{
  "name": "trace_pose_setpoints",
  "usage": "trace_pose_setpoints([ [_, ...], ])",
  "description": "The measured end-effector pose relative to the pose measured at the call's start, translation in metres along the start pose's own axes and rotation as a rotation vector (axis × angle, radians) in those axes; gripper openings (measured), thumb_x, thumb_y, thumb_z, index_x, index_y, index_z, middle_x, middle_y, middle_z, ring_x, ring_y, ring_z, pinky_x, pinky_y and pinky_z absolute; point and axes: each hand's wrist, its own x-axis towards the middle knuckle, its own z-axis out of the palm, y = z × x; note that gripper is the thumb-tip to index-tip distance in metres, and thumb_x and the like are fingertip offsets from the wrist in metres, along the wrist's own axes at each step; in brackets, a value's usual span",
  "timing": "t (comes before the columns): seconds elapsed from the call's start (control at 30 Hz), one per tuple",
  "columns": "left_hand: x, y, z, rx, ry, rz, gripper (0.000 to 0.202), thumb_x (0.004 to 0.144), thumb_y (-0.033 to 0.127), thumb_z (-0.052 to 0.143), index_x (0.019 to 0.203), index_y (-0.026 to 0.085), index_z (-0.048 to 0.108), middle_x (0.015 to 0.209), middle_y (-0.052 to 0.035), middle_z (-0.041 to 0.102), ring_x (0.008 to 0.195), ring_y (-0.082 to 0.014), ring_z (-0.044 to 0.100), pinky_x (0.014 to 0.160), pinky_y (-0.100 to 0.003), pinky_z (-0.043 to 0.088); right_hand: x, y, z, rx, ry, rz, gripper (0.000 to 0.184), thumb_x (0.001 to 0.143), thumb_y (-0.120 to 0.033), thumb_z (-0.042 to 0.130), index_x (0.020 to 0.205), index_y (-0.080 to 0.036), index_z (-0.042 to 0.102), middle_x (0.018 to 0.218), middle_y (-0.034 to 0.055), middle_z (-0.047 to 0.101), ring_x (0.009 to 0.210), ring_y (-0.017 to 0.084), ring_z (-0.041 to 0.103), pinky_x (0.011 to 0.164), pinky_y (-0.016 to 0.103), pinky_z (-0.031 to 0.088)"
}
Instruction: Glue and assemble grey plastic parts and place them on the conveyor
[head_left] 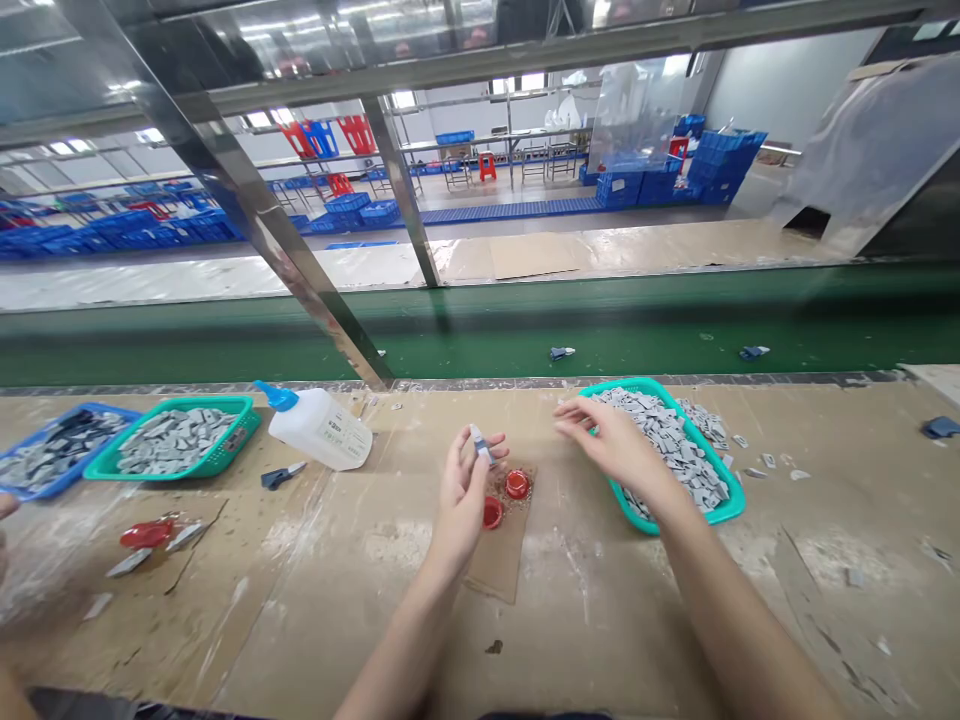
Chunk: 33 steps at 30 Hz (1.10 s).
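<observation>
Head view: white bottle (319, 428), label unreadable; left hand (461, 490) pinches grey piece (480, 443).

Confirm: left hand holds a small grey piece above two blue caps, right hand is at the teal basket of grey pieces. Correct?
Not quite: the caps are red, not blue. The head view shows the left hand holding a small grey piece above them, with the right hand at the teal basket of grey pieces.

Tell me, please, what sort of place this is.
Probably a factory assembly line: a green conveyor runs past the bench, a basket holds small grey parts, and blue crates are stacked behind.
</observation>
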Motion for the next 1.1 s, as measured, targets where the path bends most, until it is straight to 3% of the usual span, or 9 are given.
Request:
trace_pose_setpoints([
  [0.1,0.011,-0.007,-0.016,0.024,0.101,0.016,0.044,0.083,0.036,0.058,0.122,0.019,0.046,0.108,-0.0085,0.058,0.094,-0.0164,0.060,0.088,-0.033,0.048,0.006,0.026,-0.030,-0.379,0.033,0.023,0.019,0.078,-0.015,0.054,0.088,-0.025,0.066,0.086,0.0025,0.069,0.078,0.019,0.062,0.066,0.029,0.042],
  [0.23,0.027,-0.012,-0.032,0.042,0.112,0.007,0.039,0.081,0.035,0.058,0.116,0.019,0.050,0.096,-0.0036,0.054,0.082,-0.0119,0.058,0.081,-0.028,0.049,0.011,0.049,-0.036,-0.478,-0.077,0.047,0.016,0.072,-0.013,0.060,0.079,-0.025,0.068,0.079,0.0002,0.070,0.075,0.018,0.062,0.061,0.025,0.040],
  [0.33,0.045,-0.015,-0.036,0.139,0.057,0.037,0.038,0.084,0.036,0.053,0.118,0.019,0.047,0.094,-0.0034,0.052,0.079,-0.0115,0.057,0.081,-0.029,0.049,0.015,0.056,-0.028,-0.489,-0.055,0.066,0.013,0.073,-0.014,0.059,0.078,-0.025,0.067,0.074,-0.0004,0.069,0.070,0.017,0.062,0.056,0.025,0.037],
  [0.53,0.118,-0.024,-0.036,0.767,-0.190,0.296,0.041,0.093,0.029,0.032,0.132,0.017,0.031,0.107,-0.0120,0.057,0.092,-0.0169,0.059,0.089,-0.037,0.046,0.014,0.056,-0.028,-0.518,0.027,0.087,0.009,0.078,-0.022,0.057,0.070,-0.022,0.059,0.068,0.0012,0.067,0.063,0.018,0.058,0.052,0.026,0.031],
  [0.63,0.162,-0.031,-0.031,0.931,-0.206,0.314,0.047,0.090,0.020,0.035,0.136,0.011,0.028,0.120,-0.0203,0.053,0.111,-0.0247,0.053,0.098,-0.044,0.037,0.008,0.042,-0.028,-0.370,0.112,0.025,0.012,0.083,-0.029,0.053,0.075,-0.022,0.057,0.073,0.0025,0.067,0.065,0.018,0.059,0.055,0.027,0.036],
  [0.73,0.198,-0.039,-0.023,1.084,-0.241,0.322,0.054,0.086,0.011,0.038,0.139,0.009,0.026,0.130,-0.0242,0.047,0.121,-0.0299,0.045,0.099,-0.048,0.034,0.001,0.019,-0.016,-0.014,0.161,-0.048,0.016,0.080,-0.035,0.059,0.072,-0.021,0.058,0.077,0.0032,0.068,0.071,0.018,0.062,0.060,0.028,0.044],
  [0.8,0.216,-0.044,-0.015,1.168,-0.264,0.331,0.059,0.081,0.006,0.040,0.139,0.007,0.027,0.132,-0.0249,0.046,0.126,-0.0318,0.040,0.100,-0.049,0.033,-0.004,0.005,-0.002,0.241,0.108,-0.036,0.019,0.075,-0.037,0.065,0.069,-0.020,0.060,0.075,0.0041,0.068,0.070,0.018,0.062,0.061,0.028,0.047],
  [0.97,0.237,-0.054,0.010,1.323,-0.244,0.376,0.056,0.081,0.004,0.044,0.135,0.006,0.034,0.136,-0.0249,0.040,0.136,-0.0365,0.018,0.105,-0.058,0.019,-0.012,-0.005,0.038,0.580,-0.065,0.112,0.027,0.070,-0.042,0.070,0.070,-0.016,0.067,0.066,0.0056,0.067,0.060,0.016,0.061,0.059,0.029,0.050],
  [1.1,0.239,-0.058,0.029,1.366,-0.286,0.416,0.037,0.089,0.020,0.046,0.125,0.013,0.047,0.131,-0.0147,0.047,0.129,-0.0292,0.034,0.103,-0.052,0.029,-0.021,0.006,0.060,0.667,0.011,0.241,0.030,0.064,-0.043,0.074,0.075,-0.016,0.065,0.065,0.0054,0.068,0.058,0.015,0.061,0.056,0.027,0.049],
])
